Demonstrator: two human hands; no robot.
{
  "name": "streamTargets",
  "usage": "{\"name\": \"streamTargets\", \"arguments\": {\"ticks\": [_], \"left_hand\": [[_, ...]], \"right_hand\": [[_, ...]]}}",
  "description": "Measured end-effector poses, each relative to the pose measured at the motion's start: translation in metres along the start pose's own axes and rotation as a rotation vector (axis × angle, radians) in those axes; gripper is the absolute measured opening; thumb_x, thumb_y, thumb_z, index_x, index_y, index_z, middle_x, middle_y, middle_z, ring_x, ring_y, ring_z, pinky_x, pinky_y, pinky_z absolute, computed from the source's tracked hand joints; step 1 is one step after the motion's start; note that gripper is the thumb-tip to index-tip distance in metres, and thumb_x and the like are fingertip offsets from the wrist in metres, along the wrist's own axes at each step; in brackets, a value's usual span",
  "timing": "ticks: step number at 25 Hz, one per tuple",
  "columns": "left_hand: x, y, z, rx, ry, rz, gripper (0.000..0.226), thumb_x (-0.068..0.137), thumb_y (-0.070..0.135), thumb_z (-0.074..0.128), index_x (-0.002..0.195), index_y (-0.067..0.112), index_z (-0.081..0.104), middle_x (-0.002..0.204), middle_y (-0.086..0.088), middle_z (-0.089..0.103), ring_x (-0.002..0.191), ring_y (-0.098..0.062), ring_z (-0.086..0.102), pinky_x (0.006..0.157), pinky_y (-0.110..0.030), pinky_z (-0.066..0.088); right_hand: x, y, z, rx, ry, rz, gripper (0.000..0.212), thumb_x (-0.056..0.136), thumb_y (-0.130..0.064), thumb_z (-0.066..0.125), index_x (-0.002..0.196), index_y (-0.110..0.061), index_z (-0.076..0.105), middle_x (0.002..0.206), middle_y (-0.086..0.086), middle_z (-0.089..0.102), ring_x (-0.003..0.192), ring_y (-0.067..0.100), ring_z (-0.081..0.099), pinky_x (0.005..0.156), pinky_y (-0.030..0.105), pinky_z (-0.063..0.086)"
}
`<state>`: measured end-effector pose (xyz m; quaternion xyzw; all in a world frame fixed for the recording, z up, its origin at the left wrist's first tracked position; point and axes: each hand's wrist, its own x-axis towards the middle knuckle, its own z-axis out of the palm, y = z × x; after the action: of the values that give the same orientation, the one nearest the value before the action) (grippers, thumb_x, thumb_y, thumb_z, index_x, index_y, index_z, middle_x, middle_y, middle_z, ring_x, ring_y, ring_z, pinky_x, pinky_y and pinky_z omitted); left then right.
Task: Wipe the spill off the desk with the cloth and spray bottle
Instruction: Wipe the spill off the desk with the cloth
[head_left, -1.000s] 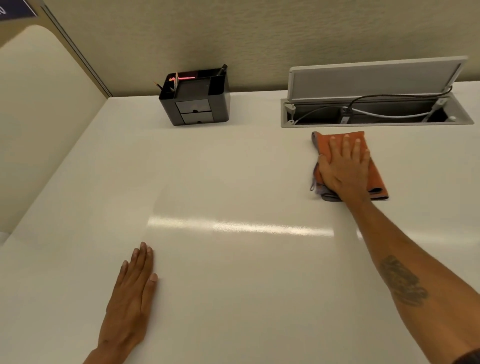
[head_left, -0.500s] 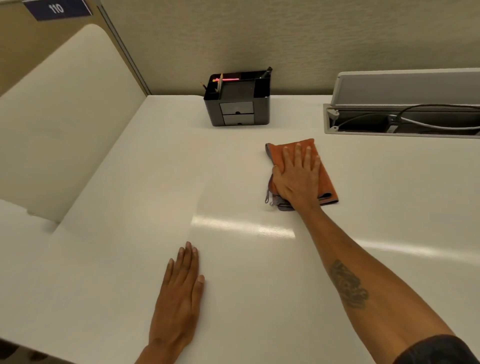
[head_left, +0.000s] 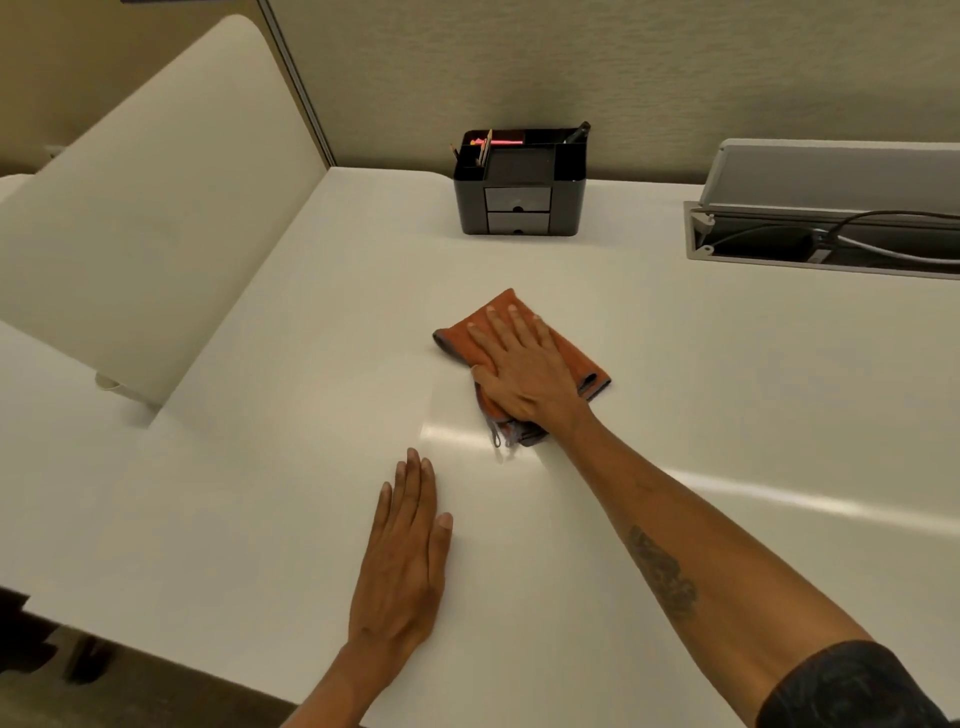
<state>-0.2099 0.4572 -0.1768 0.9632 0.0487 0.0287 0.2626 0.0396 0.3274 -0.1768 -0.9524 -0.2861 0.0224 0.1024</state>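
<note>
A folded orange cloth (head_left: 582, 364) with a grey underside lies on the white desk (head_left: 260, 415), near its middle. My right hand (head_left: 524, 371) presses flat on the cloth, fingers straight and pointing up-left. My left hand (head_left: 405, 556) rests flat on the desk nearer to me, palm down, holding nothing. No spray bottle is in view. I cannot make out a spill on the glossy surface.
A black desk organiser (head_left: 519, 182) with pencils and two small drawers stands at the back by the wall. An open cable tray (head_left: 831, 228) with wires is set into the desk at the back right. A cream divider panel (head_left: 156, 208) borders the left side.
My right hand has slid the cloth leftward across the desk, away from the cable tray toward the middle. My left hand stays flat on the desk. The view has turned left.
</note>
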Motion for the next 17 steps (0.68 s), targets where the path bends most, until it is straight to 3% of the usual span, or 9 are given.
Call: {"name": "streamTargets", "arguments": {"ticks": [6, 11, 17], "left_hand": [[-0.002, -0.001, 0.001, -0.084, 0.039, 0.03, 0.064, 0.103, 0.047, 0.011, 0.158, 0.018, -0.007, 0.168, 0.005, -0.013, 0.154, -0.007, -0.011, 0.125, -0.03, -0.007], [-0.005, -0.003, 0.0, -0.044, 0.127, 0.087, 0.062, 0.106, 0.043, 0.01, 0.158, 0.011, 0.001, 0.169, -0.003, -0.004, 0.155, -0.014, -0.005, 0.126, -0.034, -0.005], [-0.017, -0.006, -0.006, 0.005, 0.129, 0.104, 0.061, 0.106, 0.039, 0.017, 0.159, 0.01, 0.006, 0.169, -0.004, 0.002, 0.156, -0.016, -0.005, 0.127, -0.04, -0.002]], "right_hand": [[-0.034, -0.044, 0.008, -0.013, -0.058, -0.179, 0.062, 0.1, -0.053, 0.014, 0.158, -0.035, 0.004, 0.168, -0.002, -0.001, 0.154, 0.021, -0.008, 0.125, 0.046, -0.006], [-0.078, -0.075, 0.011, -0.014, -0.091, -0.245, 0.063, 0.099, -0.056, 0.009, 0.158, -0.035, 0.004, 0.168, -0.002, -0.001, 0.154, 0.019, -0.009, 0.125, 0.045, -0.004], [-0.142, -0.099, 0.016, -0.039, -0.072, -0.307, 0.064, 0.103, -0.045, 0.021, 0.159, -0.022, 0.002, 0.168, 0.001, 0.005, 0.155, 0.02, -0.006, 0.125, 0.045, 0.001]]}}
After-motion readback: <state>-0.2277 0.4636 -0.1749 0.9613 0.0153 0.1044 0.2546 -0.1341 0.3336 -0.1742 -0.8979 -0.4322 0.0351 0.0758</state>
